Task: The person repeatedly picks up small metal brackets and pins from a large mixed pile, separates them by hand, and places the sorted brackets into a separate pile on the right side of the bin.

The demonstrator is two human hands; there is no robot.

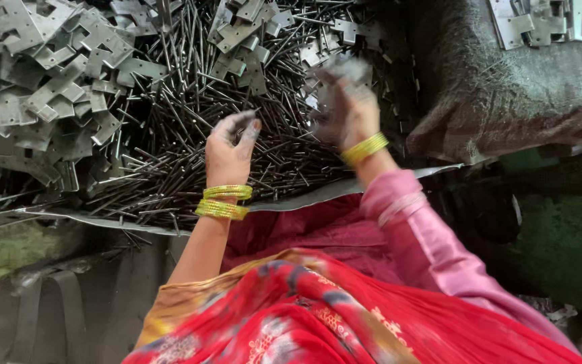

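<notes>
A big heap of thin dark metal pins (190, 128) lies in front of me. My left hand (229, 149), grimy and with yellow-green bangles at the wrist, hovers over the pins with its fingers curled together; whether it pinches a pin is unclear. My right hand (348, 111), blurred by motion, is raised a little farther right and grips a grey metal hinge plate (346, 67). More flat grey hinge plates (48, 74) are piled at the left and along the back of the pin heap.
The heap rests on a sheet with a pale front edge (318, 194). A dark grey sack (506, 101) bulges at the right, with more hinge plates (540, 23) on top. My red and pink clothing fills the bottom.
</notes>
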